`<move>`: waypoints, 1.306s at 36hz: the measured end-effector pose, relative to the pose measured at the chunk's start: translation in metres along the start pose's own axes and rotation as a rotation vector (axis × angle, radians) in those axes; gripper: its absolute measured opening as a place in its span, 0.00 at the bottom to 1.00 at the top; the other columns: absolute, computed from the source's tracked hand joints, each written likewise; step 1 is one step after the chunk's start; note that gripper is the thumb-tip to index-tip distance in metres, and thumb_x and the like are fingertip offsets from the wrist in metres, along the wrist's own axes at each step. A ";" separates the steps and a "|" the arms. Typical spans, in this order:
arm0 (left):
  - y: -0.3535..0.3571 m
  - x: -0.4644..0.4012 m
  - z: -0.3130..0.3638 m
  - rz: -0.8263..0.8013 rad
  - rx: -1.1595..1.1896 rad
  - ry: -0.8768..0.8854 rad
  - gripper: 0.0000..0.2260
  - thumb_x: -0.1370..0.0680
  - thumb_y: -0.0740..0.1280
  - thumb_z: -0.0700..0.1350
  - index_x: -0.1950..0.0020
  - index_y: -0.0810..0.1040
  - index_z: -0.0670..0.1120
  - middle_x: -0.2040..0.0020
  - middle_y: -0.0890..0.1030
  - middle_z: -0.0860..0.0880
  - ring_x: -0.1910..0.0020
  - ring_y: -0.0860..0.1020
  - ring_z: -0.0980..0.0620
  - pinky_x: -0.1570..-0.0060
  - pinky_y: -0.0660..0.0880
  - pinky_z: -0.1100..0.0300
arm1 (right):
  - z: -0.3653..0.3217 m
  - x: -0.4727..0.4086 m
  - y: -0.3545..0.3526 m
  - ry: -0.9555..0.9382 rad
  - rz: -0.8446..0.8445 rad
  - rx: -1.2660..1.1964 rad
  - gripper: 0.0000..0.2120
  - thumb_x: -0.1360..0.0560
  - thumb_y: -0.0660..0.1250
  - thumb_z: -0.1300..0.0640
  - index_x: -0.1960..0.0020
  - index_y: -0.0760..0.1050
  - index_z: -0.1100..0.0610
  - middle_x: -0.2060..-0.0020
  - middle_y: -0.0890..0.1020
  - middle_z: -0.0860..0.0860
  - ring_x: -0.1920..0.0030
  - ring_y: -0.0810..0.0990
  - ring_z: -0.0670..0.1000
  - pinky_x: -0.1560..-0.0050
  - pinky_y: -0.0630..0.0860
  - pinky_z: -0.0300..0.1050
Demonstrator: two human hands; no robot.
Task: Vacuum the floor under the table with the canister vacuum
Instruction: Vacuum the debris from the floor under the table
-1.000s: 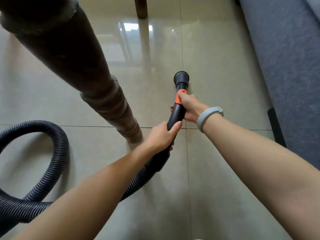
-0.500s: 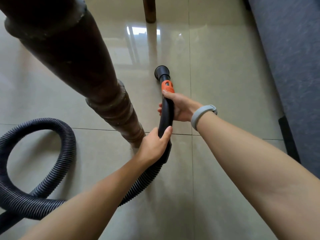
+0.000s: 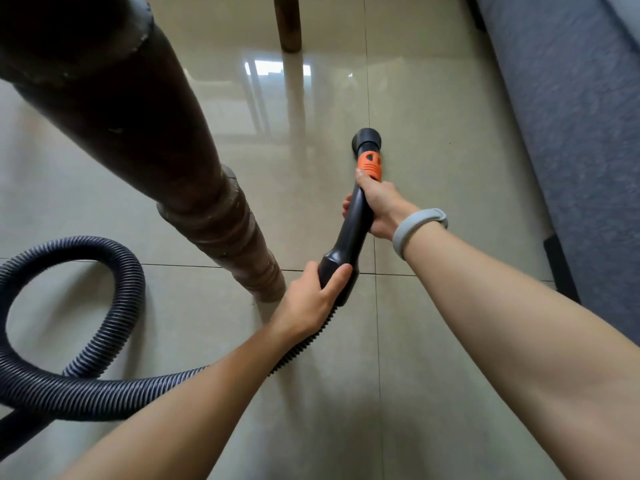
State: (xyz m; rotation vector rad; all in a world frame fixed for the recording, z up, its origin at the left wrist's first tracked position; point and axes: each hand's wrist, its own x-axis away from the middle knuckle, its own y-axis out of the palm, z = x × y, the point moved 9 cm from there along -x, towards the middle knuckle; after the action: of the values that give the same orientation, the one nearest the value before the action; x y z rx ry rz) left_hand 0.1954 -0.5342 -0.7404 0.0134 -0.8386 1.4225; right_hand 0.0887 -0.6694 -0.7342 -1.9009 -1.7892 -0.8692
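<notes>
A black vacuum handle [image 3: 351, 230] with an orange slider [image 3: 370, 164] ends in a round black nozzle [image 3: 366, 140] that points at the glossy beige tile floor [image 3: 450, 174]. My right hand [image 3: 379, 206], with a grey wristband, grips the handle just below the orange part. My left hand [image 3: 311, 299] grips the handle's lower end, where the ribbed dark hose [image 3: 114, 292] joins. The hose loops away to the left. The canister is out of view.
A thick dark turned table leg [image 3: 214, 216] stands just left of my left hand. A second, thinner leg [image 3: 287, 26] stands farther off. A grey fabric sofa [image 3: 571, 133] with a black foot [image 3: 559, 265] runs along the right side.
The nozzle swung left half a second ago and has now swung back to the right, away from the thick leg. Both hands keep their grip on the handle.
</notes>
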 end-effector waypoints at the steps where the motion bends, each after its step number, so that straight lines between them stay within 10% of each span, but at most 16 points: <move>1: -0.004 -0.001 -0.001 0.022 0.039 0.000 0.22 0.27 0.57 0.68 0.48 0.69 0.50 0.54 0.80 0.46 0.57 0.80 0.45 0.51 0.78 0.47 | 0.002 0.002 0.010 0.009 -0.054 0.009 0.13 0.20 0.63 0.53 0.46 0.63 0.61 0.67 0.74 0.57 0.70 0.75 0.53 0.67 0.77 0.47; 25: -0.003 0.000 0.020 0.184 -0.018 -0.011 0.24 0.25 0.55 0.68 0.47 0.68 0.47 0.54 0.78 0.48 0.54 0.77 0.46 0.51 0.75 0.51 | 0.016 0.011 0.023 0.051 -0.309 -0.003 0.14 0.20 0.61 0.49 0.47 0.65 0.60 0.67 0.72 0.54 0.74 0.75 0.51 0.68 0.76 0.42; 35: 0.021 -0.033 0.053 0.009 -0.085 0.088 0.25 0.26 0.56 0.68 0.46 0.70 0.47 0.51 0.79 0.45 0.52 0.78 0.44 0.49 0.76 0.50 | -0.020 0.009 -0.044 -0.168 0.134 0.025 0.14 0.19 0.58 0.51 0.59 0.63 0.58 0.69 0.72 0.53 0.72 0.73 0.50 0.69 0.75 0.44; 47: 0.074 -0.049 0.091 -0.166 -0.241 0.176 0.22 0.26 0.57 0.69 0.50 0.69 0.50 0.56 0.79 0.50 0.58 0.78 0.48 0.55 0.76 0.52 | -0.019 0.004 -0.144 -0.203 0.527 -0.035 0.18 0.20 0.57 0.47 0.46 0.68 0.62 0.70 0.75 0.54 0.74 0.76 0.52 0.70 0.74 0.43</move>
State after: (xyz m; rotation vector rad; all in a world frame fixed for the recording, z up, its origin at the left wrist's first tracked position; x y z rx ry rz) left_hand 0.0901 -0.6058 -0.7341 -0.2186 -0.8380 1.1430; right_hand -0.0566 -0.6625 -0.7366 -2.3900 -1.2656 -0.5343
